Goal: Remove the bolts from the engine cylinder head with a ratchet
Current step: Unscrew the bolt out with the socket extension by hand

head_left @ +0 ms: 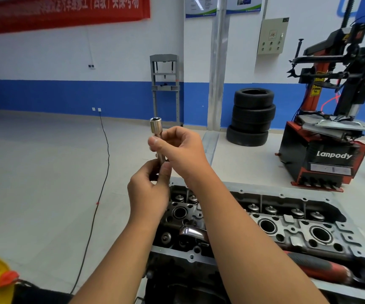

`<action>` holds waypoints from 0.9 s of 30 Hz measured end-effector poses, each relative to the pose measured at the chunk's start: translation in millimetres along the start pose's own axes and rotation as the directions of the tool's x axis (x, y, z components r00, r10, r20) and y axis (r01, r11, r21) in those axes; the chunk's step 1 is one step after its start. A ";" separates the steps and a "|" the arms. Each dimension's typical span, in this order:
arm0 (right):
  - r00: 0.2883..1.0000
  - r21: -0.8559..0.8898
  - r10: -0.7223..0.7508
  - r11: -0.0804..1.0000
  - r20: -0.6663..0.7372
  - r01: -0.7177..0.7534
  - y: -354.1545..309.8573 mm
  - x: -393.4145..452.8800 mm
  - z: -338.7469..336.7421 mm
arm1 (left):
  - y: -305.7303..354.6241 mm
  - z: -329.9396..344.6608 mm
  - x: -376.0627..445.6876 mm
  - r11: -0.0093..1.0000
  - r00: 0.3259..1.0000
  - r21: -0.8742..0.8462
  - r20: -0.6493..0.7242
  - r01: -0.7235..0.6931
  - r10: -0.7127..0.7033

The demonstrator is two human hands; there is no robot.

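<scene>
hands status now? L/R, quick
Left hand: fingers pinch the lower end of the socket extension bar.
Right hand: fingers curled round the same bar, just below the socket on top.

White wall (45, 55) with blue band, pale floor (34, 172), stacked tyres (251, 117), tyre changer (330, 128).

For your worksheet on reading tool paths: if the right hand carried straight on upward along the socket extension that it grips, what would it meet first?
The right hand would first meet the socket capping the extension bar, just above its fingers. Beyond that the way looks free, though depth is unclear.
</scene>
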State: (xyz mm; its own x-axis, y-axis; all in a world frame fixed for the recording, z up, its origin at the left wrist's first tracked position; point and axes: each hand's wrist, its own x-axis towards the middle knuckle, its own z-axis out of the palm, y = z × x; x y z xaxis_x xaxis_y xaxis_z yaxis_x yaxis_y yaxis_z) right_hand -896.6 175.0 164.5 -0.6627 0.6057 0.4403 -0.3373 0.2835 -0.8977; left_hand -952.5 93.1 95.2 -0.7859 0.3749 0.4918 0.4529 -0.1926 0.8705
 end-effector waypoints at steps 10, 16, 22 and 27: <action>1.000 -0.015 0.002 1.000 -0.008 -0.002 -0.1 -0.1 1.5 | 1.4 0.3 -0.5 0.998 0.999 0.060 -0.020 -0.032 0.034; 1.000 -0.002 -0.006 1.000 -0.028 0.006 -2.0 -0.4 -0.7 | 1.9 -0.2 -0.4 0.999 0.999 -0.002 -0.016 -0.049 0.049; 1.000 0.017 0.011 1.000 0.016 -0.012 -4.0 -2.0 0.7 | 3.6 0.3 -1.3 0.998 0.998 0.020 0.020 -0.060 0.060; 0.999 0.025 0.020 0.999 -0.039 -0.019 -2.2 -1.7 1.4 | 1.6 -2.6 0.5 0.996 0.995 0.059 -0.069 -0.070 0.074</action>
State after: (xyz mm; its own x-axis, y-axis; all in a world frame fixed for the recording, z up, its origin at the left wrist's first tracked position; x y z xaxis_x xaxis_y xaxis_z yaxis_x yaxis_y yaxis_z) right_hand -895.6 172.3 165.8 -0.6430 0.6396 0.4212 -0.3415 0.2529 -0.9052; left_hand -953.3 90.6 96.8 -0.7773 0.2962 0.5550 0.5308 -0.1647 0.8313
